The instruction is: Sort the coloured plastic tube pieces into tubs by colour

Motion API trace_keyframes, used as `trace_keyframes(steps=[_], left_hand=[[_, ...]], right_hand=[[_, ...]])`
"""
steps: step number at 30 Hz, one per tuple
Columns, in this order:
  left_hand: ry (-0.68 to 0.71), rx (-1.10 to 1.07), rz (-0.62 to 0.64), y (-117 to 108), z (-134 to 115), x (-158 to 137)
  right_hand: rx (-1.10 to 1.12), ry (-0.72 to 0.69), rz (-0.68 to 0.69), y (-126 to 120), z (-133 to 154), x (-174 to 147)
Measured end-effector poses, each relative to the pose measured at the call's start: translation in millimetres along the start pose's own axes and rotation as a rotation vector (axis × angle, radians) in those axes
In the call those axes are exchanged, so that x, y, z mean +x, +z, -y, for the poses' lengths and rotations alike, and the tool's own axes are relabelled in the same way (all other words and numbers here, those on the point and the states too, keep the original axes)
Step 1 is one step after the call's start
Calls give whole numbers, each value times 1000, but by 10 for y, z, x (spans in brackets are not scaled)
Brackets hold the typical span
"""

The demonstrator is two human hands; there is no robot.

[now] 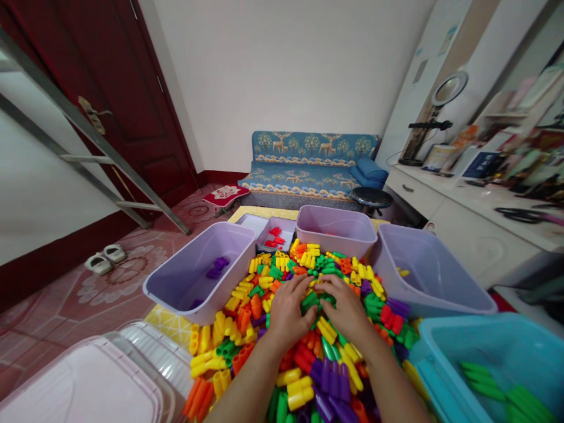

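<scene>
A wide heap of plastic bullet-shaped building pieces (301,393) in yellow, green, orange, red and purple fills the table in front of me. Both my hands are in the middle of it. My left hand (287,311) lies on the pieces with its fingers stretched forward and its thumb apart. Close beside it, my right hand (346,308) is also spread, fingers pointing inward. Green pieces (310,299) show between the two hands; I see neither hand closed around one. Some fingertips are partly hidden among the pieces.
Around the heap stand a purple bin (176,282) with purple pieces, a back purple bin (337,220), a right purple bin (440,276) with a yellow piece, a blue bin (493,335) with green pieces, and a tray (285,226) with red pieces. Lids (88,382) lie front left.
</scene>
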State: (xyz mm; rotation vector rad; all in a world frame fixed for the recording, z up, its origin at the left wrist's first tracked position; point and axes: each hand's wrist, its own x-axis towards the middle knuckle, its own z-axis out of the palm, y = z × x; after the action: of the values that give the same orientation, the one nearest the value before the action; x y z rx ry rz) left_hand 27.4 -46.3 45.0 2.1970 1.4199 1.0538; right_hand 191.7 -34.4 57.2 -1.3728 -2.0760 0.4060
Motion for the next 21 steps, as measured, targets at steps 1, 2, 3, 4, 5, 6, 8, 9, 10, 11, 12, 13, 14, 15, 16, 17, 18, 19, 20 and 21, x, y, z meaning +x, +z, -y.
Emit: trace_keyframes(steps=[1, 2, 3, 4, 5, 6, 8, 9, 10, 11, 12, 13, 14, 15, 16, 17, 18, 19, 20, 21], left_hand=[[20, 7, 16, 0, 1, 1], [36, 9, 30, 2, 3, 2], [45, 8, 38, 6, 7, 3], [49, 5, 39, 11, 12, 5], [48, 2, 35, 17, 18, 7], [46, -2, 27, 25, 26, 8], [38, -14, 10, 42, 46, 11], [30, -21, 2, 51, 57, 11], [19, -27, -6, 59, 68, 10], [8, -32, -14, 66, 79, 9], [-1, -37, -20, 71, 88, 8], [-4, -42, -23, 75, 96, 6], [-3, -49, -24, 78, 102, 6], [1, -59, -24, 79, 107, 6], [4, -72, -25, 78, 110, 7], [6, -93, -31, 77, 112, 10], [8, -123, -42, 75, 114, 15], [10, -158, -60, 71, 114, 20], [14, -194, -86, 67, 115, 24], [17, -223, -120, 63, 116, 27]], right_hand=[[23, 0, -1, 3, 2, -16], [38, 1, -2, 13, -2, -35], [44, 5, -2, 31, -11, -55], [46, 12, -3, 52, -22, -74], [48, 22, -4, 74, -35, -89], [57, 33, -6, 93, -49, -100], [108, 58, -21, 113, -73, -106], [148, 71, -43, 110, -84, -102], [192, 86, -75, 98, -95, -97], [237, 103, -112, 80, -106, -91], [283, 122, -147, 55, -117, -86], [324, 143, -173, 28, -127, -83], [359, 163, -186, 0, -134, -84], [391, 182, -184, -27, -137, -88], [422, 199, -177, -52, -133, -94], [454, 218, -182, -75, -122, -102], [487, 245, -211, -96, -103, -110], [527, 281, -273, -116, -75, -117], [575, 324, -368, -138, -40, -122], [631, 361, -487, -162, -1, -126]])
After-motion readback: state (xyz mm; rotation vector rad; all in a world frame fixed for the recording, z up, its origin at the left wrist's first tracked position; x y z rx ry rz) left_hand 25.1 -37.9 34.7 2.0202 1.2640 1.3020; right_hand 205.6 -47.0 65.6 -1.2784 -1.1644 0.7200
